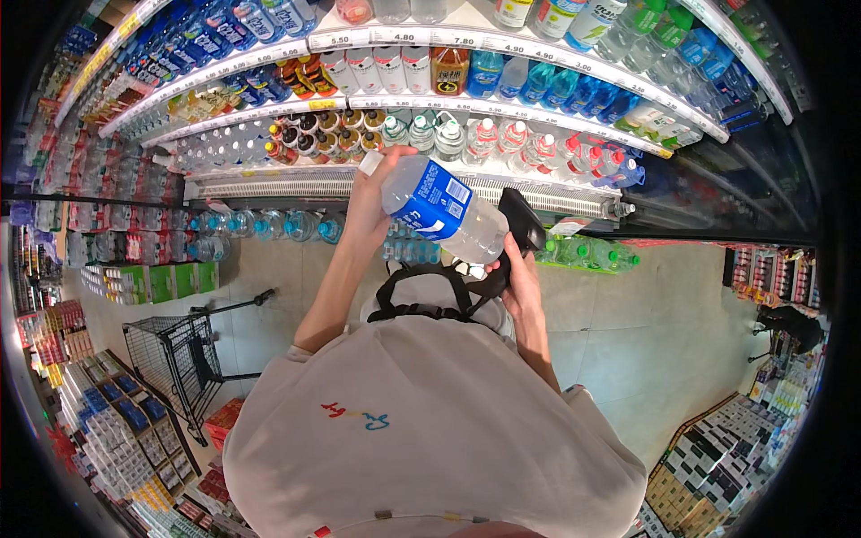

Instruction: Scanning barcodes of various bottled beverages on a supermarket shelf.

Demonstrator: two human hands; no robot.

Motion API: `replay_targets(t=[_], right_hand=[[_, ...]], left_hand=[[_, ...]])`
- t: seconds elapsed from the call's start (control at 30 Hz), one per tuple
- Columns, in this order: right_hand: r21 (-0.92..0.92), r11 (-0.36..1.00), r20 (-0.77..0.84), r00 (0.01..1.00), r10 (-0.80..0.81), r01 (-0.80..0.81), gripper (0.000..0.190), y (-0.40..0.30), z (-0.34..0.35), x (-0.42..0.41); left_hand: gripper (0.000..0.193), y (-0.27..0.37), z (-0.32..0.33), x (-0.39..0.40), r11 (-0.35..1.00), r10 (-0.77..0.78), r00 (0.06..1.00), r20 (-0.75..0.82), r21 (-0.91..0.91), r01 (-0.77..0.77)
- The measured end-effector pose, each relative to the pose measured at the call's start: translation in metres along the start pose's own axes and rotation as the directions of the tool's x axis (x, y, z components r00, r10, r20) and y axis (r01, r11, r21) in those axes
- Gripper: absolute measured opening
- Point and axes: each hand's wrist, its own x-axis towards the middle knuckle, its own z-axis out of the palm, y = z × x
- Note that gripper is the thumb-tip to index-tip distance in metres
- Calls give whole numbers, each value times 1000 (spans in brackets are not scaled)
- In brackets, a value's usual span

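My left hand grips a large clear plastic bottle by the neck, just below its white cap. The bottle lies tilted across my front, its base toward my right side, and a blue label with a printed code faces up. In my right hand is a black handheld scanner, its head close beside the bottle's base. Past the bottle, large water bottles with green and white caps and others with red-and-white necks stand on the lowest shelf.
Curved-looking shelves of drinks with price strips rise in front. A metal vent grille runs below them. Blue-capped jugs and green bottles stand low down. A black shopping cart is at left; stacked goods are at right.
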Motion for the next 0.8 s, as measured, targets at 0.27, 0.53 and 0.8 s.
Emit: replay_targets(t=[0.27,0.53,0.8], right_hand=[[169,962,118,973,198,-216,61,23,-11,21],[177,961,95,976,198,-212,72,4,14,-9],[118,992,96,994,43,-54,40,12,39,-33]], left_hand=[[44,18,6,-27,992,56,989,135,104,-70],[101,3,-10,-50,944,62,908,415,270,-188],[66,-61,-22,-36,914,-219,965,144,-315,255]])
